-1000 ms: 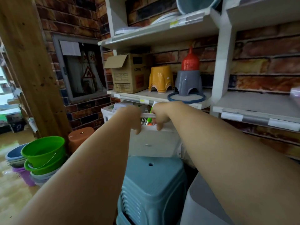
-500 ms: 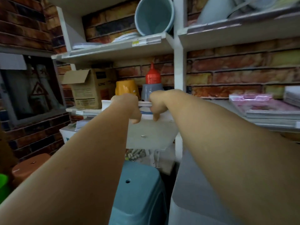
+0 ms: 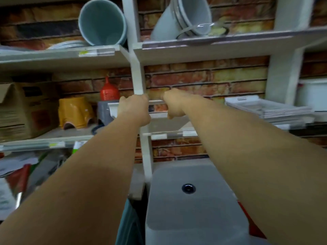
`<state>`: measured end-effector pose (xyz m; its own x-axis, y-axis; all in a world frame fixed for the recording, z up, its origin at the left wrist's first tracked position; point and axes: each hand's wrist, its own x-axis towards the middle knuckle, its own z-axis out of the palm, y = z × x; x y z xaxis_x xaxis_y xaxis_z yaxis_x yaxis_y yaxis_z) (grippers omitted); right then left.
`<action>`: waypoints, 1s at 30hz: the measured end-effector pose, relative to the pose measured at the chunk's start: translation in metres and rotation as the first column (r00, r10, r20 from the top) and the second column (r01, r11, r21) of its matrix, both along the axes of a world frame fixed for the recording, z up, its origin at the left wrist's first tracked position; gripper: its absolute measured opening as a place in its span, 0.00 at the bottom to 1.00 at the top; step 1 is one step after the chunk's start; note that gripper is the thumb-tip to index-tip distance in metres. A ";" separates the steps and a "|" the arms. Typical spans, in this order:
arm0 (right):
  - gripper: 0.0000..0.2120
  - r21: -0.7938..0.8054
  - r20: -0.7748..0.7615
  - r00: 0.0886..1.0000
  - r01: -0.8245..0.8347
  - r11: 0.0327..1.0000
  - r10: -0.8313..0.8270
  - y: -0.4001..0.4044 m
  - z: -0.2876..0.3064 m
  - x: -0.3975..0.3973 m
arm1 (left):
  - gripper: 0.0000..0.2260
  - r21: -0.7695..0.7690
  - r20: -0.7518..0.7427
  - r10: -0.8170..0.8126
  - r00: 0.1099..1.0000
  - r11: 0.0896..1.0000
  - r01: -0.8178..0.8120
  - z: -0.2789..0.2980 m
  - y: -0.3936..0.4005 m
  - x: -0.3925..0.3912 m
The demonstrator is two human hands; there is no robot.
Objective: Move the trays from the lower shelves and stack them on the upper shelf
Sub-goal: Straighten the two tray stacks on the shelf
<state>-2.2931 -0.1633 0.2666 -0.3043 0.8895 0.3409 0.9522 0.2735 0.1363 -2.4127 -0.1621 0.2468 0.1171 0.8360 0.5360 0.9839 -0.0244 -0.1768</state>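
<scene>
Hands grip a white tray (image 3: 155, 110) by its near rim, both arms stretched forward. Left hand (image 3: 135, 108) is clamped on the rim toward the tray's left corner, and right hand (image 3: 174, 103) is clamped on it a little farther right, with a short strip of rim showing between them. Held in the air, the tray is in front of the white shelf upright (image 3: 138, 78), about level with the middle shelf (image 3: 53, 135).

On that shelf to the left stand a cardboard box (image 3: 19, 110), a yellow stool (image 3: 75, 112) and a red cone-shaped item (image 3: 107, 91) sitting on a grey one. To the right, on the same level, lies a stack of flat trays (image 3: 269, 107). Above, the upper shelf (image 3: 203, 48) carries tilted grey buckets (image 3: 182, 18), and a blue-grey bucket (image 3: 102, 22) lies on its side over the left bay. Below the arms stands a grey plastic stool (image 3: 191, 200) with a round hole in its top.
</scene>
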 end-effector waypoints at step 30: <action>0.15 0.100 0.017 0.996 0.084 0.991 -0.086 0.216 -0.060 0.355 | 0.16 -0.086 -0.035 -0.062 0.997 0.995 0.059 -0.045 0.224 0.350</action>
<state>-1.9384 0.0528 0.2070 -0.2368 0.8746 0.4231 0.9681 0.1756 0.1788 -2.0628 0.0621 0.2021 0.1874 0.8693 0.4573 0.9729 -0.1000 -0.2086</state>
